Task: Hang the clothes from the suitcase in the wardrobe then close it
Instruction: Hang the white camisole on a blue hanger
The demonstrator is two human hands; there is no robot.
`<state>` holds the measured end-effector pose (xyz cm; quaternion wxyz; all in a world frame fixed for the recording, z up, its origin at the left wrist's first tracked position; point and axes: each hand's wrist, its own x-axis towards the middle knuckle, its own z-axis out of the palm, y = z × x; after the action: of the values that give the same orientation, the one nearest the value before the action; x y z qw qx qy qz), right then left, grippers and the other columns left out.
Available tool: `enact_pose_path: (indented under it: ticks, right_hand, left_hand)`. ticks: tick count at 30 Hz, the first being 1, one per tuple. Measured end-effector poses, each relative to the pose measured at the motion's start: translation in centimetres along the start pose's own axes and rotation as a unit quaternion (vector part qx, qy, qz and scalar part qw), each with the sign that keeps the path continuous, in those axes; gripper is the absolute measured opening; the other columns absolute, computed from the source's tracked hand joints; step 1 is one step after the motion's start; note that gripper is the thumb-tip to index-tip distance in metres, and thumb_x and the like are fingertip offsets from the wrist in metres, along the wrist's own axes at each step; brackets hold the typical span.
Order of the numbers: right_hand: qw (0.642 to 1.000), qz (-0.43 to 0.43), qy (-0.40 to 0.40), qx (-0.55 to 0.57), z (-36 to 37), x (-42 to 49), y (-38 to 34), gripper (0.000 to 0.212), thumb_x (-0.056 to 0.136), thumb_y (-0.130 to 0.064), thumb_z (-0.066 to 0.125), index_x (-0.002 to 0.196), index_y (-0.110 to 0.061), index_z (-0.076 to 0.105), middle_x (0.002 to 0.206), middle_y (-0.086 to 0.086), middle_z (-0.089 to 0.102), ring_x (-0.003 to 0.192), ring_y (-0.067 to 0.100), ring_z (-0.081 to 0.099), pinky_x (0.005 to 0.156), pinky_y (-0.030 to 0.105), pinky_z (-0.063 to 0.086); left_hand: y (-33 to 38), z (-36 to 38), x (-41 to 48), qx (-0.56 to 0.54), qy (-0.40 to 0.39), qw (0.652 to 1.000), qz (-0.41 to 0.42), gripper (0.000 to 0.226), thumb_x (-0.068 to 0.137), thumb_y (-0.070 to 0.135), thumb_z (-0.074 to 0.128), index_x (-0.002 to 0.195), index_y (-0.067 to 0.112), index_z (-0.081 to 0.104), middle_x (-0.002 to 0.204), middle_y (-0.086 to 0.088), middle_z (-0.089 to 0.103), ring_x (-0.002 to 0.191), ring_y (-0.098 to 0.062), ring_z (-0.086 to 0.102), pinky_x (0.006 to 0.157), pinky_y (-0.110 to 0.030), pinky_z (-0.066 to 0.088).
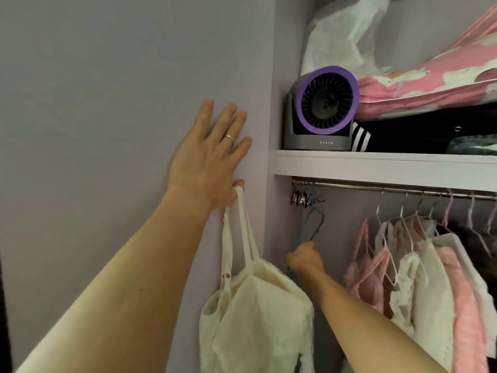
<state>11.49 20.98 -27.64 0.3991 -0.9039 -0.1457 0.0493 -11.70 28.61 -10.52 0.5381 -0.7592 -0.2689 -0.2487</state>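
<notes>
My left hand (207,162) lies flat with straight fingers against the pale wardrobe panel (107,90). Its thumb hooks the two straps of a cream strappy top (255,313), which hangs down from it. My right hand (305,258) reaches into the wardrobe and grips the lower part of a thin blue hanger (315,222). That hanger hangs at the left end of the metal rail (376,187). The suitcase is out of view.
Pink and cream garments (419,270) hang on wire hangers along the rail to the right. Spare clips bunch at the rail's left end. On the shelf (376,164) above stand a grey-purple fan (322,109), pink bedding (430,87) and dark bags.
</notes>
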Motion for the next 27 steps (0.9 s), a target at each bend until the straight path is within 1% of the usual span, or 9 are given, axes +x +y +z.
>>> enact_pose_path:
  ticks: [4,6,8,11,15,20,23,25,27]
  right_hand:
    - [1.0,0.008,0.005,0.019,-0.8,0.5,-0.5,0.048,0.09,-0.027,0.044,0.13,-0.002,0.052,0.125,0.016,0.061,0.104,0.032,0.061,0.083,0.037,0.053]
    - [0.998,0.016,0.037,0.038,-2.0,0.6,-0.9,0.045,0.089,-0.024,0.043,0.125,-0.003,0.058,0.123,0.017,0.063,0.102,0.034,0.062,0.082,0.035,0.051]
    - [0.995,0.033,0.082,0.049,-3.4,0.6,-1.3,0.042,0.091,-0.022,0.044,0.124,-0.002,0.059,0.124,0.019,0.063,0.105,0.035,0.061,0.081,0.033,0.047]
    - [0.989,0.046,0.127,0.056,-5.6,0.2,-2.2,0.045,0.094,-0.023,0.041,0.13,-0.002,0.057,0.133,0.021,0.059,0.117,0.037,0.058,0.093,0.036,0.046]
    - [0.991,0.055,0.123,0.013,-8.8,-2.4,-2.3,0.045,0.096,-0.022,0.038,0.132,-0.004,0.057,0.136,0.021,0.057,0.121,0.038,0.056,0.097,0.037,0.044]
    - [0.992,0.07,0.101,0.007,-13.1,-8.2,-1.2,0.044,0.102,-0.019,0.033,0.131,0.005,0.056,0.137,0.026,0.055,0.126,0.039,0.052,0.104,0.038,0.04]
    - [0.994,0.083,0.07,0.034,-16.1,-11.4,-0.2,0.044,0.1,-0.03,0.04,0.123,0.0,0.062,0.122,0.023,0.064,0.108,0.037,0.06,0.084,0.035,0.045]
    - [0.991,0.092,0.047,0.082,-18.2,-13.3,1.1,0.033,0.096,-0.032,0.048,0.096,-0.006,0.069,0.092,0.016,0.071,0.08,0.032,0.063,0.067,0.032,0.042]
    - [0.984,0.108,0.025,0.139,-20.9,-15.9,2.3,0.033,0.095,-0.031,0.053,0.068,-0.013,0.059,0.059,0.005,0.06,0.051,0.021,0.052,0.054,0.031,0.035]
  left_hand:
    - [-0.1,0.8,0.2,-0.017,0.017,1.0,-0.008,0.079,0.095,0.067,0.006,0.158,0.024,-0.014,0.162,-0.016,-0.023,0.149,-0.037,-0.024,0.116,-0.063,-0.015]
    - [0.0,0.9,0.4,-0.019,0.023,1.0,-0.007,0.078,0.095,0.066,0.007,0.158,0.023,-0.013,0.162,-0.017,-0.023,0.149,-0.037,-0.024,0.116,-0.063,-0.016]
    - [0.0,0.8,0.3,-0.026,0.029,0.999,-0.003,0.078,0.096,0.065,0.008,0.157,0.021,-0.013,0.162,-0.018,-0.024,0.149,-0.038,-0.024,0.116,-0.063,-0.016]
    - [-0.1,1.0,0.3,-0.049,0.036,0.998,0.007,0.078,0.098,0.062,0.01,0.158,0.018,-0.013,0.161,-0.021,-0.025,0.149,-0.04,-0.023,0.115,-0.064,-0.016]
    - [-0.3,0.5,0.4,-0.083,0.025,0.996,0.028,0.076,0.099,0.058,0.014,0.159,0.015,-0.008,0.16,-0.024,-0.024,0.148,-0.043,-0.023,0.112,-0.066,-0.019]
    - [-0.8,-1.0,-0.2,-0.121,-0.058,0.981,0.137,0.066,0.099,0.053,0.021,0.158,0.023,0.019,0.164,-0.018,-0.015,0.15,-0.039,-0.021,0.112,-0.067,-0.019]
    - [-1.9,-2.6,-0.5,-0.149,-0.111,0.962,0.2,0.056,0.099,0.049,0.025,0.15,0.03,0.038,0.167,-0.013,-0.004,0.152,-0.035,-0.017,0.113,-0.065,-0.021]
    - [-2.7,-3.5,-0.7,-0.166,-0.138,0.947,0.24,0.05,0.099,0.044,0.028,0.143,0.035,0.05,0.165,-0.007,0.019,0.154,-0.029,-0.007,0.115,-0.062,-0.02]
    - [-2.8,-4.8,-0.6,-0.206,-0.186,0.927,0.25,0.045,0.098,0.035,0.032,0.13,0.038,0.063,0.15,0.0,0.05,0.152,-0.019,0.014,0.119,-0.053,-0.017]
